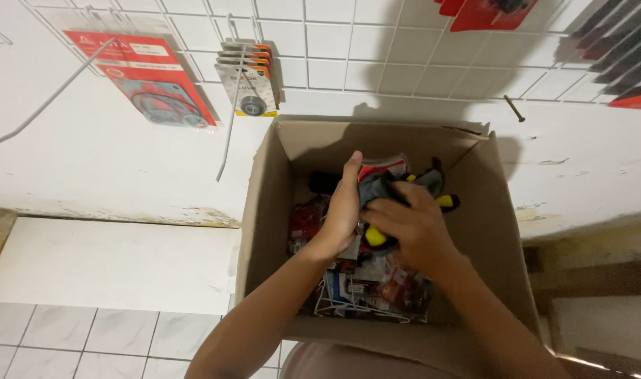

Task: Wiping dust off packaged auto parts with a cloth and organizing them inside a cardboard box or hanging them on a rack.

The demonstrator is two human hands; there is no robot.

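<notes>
Reaching into the open cardboard box (264, 210), we see the left hand (343, 207) with fingers straight and together, its palm pressed flat against the left side of a grey and yellow bundle (397, 189). That bundle sits near the middle of the box, above a heap of small red packets (376, 281). The right hand (413, 228) curls over it from the right, fingers clamped around its lower part.
</notes>
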